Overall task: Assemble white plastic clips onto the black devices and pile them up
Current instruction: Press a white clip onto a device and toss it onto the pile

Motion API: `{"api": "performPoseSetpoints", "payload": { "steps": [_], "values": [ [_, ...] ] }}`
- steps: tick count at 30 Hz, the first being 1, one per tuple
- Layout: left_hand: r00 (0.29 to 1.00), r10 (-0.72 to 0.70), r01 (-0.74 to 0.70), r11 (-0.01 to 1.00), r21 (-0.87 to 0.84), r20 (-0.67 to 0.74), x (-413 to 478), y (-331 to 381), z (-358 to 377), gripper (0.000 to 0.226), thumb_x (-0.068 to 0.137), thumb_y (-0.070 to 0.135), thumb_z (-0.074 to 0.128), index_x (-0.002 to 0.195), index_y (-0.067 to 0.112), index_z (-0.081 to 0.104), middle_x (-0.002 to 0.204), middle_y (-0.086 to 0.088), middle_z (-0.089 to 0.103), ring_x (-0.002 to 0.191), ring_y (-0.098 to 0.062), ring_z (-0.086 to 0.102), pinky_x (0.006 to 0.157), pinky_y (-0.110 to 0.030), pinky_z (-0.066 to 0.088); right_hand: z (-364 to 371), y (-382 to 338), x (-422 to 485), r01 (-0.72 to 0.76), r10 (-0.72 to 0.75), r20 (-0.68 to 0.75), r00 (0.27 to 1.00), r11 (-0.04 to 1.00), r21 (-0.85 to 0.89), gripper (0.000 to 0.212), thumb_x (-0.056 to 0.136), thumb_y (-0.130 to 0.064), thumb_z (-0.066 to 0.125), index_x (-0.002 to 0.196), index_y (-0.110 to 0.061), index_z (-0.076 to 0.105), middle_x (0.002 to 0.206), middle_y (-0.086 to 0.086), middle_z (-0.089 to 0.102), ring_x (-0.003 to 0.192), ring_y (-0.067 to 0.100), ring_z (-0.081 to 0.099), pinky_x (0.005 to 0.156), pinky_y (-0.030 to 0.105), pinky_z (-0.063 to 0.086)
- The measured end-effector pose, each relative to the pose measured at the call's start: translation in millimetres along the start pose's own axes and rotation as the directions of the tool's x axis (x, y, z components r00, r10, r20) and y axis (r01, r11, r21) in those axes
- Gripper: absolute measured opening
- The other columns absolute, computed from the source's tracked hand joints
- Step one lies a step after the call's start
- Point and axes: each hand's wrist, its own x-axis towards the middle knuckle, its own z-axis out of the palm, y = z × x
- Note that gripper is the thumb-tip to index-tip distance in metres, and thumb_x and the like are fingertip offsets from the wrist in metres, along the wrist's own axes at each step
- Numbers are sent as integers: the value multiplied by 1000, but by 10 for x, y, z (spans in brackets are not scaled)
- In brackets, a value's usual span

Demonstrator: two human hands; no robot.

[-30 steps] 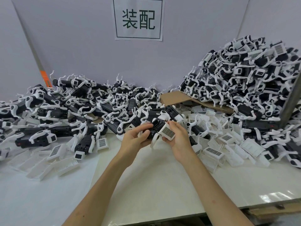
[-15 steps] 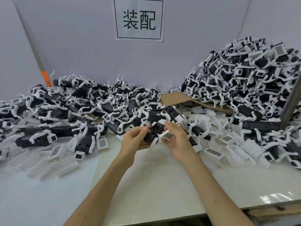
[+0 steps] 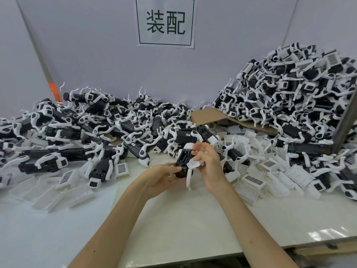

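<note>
Above the table [image 3: 173,219], the left hand [image 3: 162,179] gripped a black device [image 3: 182,161] while the right hand [image 3: 209,163] pinched a white clip [image 3: 194,163] against it.

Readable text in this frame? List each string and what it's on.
"装配": printed inside a black frame on the white paper sign on the back wall.
Dark grid labels on the loose white clips: too small to read.
Small white sticker on a black device: blurred, unreadable.
</note>
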Motion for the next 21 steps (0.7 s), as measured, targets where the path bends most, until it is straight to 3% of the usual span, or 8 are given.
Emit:
{"api": "performPoseSetpoints", "payload": {
  "steps": [2,5,9,12,14,16,18,21],
  "values": [
    [999,-38,37,999,-14,-18,-3,-30,7,35,86,-3,65,120,-9,61,130,-25,65,102,-32,67,94,-40,58,-5,-9,1,-11,11,-1,1000,1000,19,38,55,-8,50,90,-12,62,99,0,60,92,11,59,72,30,47],
    [995,-86,85,996,-32,-42,-15,-55,43,36,87,9,70,121,0,65,113,-19,73,91,-33,75,68,-35,62,-23,-26,12,-42,44,-20,999,996,83,42,48,-6,46,88,-12,60,92,0,60,91,14,58,72,32,44],
    [992,-121,123,982,144,-23,-30,-46,40,25,93,28,66,115,15,67,104,-4,77,73,-20,76,53,-24,57,-26,-24,25,-58,63,-38,997,991,124,45,48,-6,44,89,-12,60,88,2,61,85,15,58,68,29,45],
    [985,-172,172,963,210,-18,-37,-41,47,25,81,35,75,101,20,73,88,3,72,44,-10,51,42,-20,44,-46,-28,29,-51,58,-46,997,987,150,46,49,-6,45,91,-12,60,86,4,62,79,15,60,66,26,47],
    [988,-155,153,952,266,-12,-39,-54,54,13,84,36,75,85,25,81,78,9,68,41,-8,40,44,-18,40,-48,-27,34,-42,53,-62,997,985,170,42,54,-6,46,93,-12,59,87,4,61,75,15,61,64,25,48],
    [997,-80,74,950,302,6,-30,-78,57,14,89,32,72,79,27,82,75,10,69,41,-7,35,48,-19,42,-42,-23,32,-18,33,-91,995,985,169,33,66,-2,47,95,-12,58,92,5,59,73,15,58,64,26,47],
    [1000,4,-13,952,306,31,-22,-90,70,9,89,27,73,94,22,79,87,6,72,43,-9,33,51,-22,46,-32,-19,32,17,2,-114,993,986,168,30,72,1,46,97,-10,57,96,9,55,74,15,54,67,27,46],
    [996,85,-88,952,293,23,11,-91,66,45,77,21,83,118,12,68,98,-3,74,42,-12,41,55,-27,55,-35,-33,21,47,-27,-117,993,984,171,41,60,-7,48,99,-10,56,97,10,55,79,18,52,75,31,44]
  ]
}}
